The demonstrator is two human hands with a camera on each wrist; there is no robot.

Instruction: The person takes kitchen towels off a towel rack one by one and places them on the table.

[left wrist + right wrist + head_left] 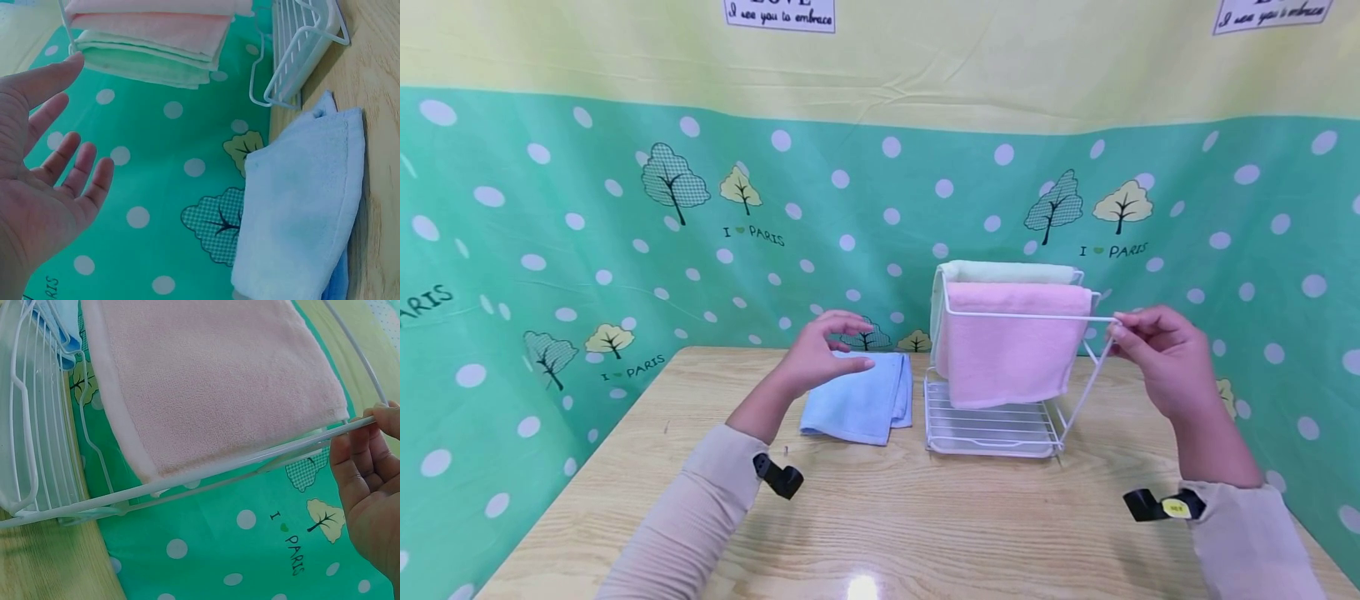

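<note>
A white wire rack [992,442] stands on the table, with a pink towel [1011,350] and, behind it, a pale green towel [1000,271] draped over its upper bars. My right hand [1165,354] pinches the front upper corner of the rack between thumb and fingers; the right wrist view shows the fingers [359,450] on that white bar. Held in the air to the left of the rack, my left hand [820,354] has its fingers spread apart and nothing in them. Below and behind it a folded blue towel [853,408] lies on the table.
The rack's base has a wire shelf over a white tray [319,56]. A green polka-dot curtain [850,208] hangs right behind the wooden table [865,517] and round its sides. Each wrist carries a small black camera.
</note>
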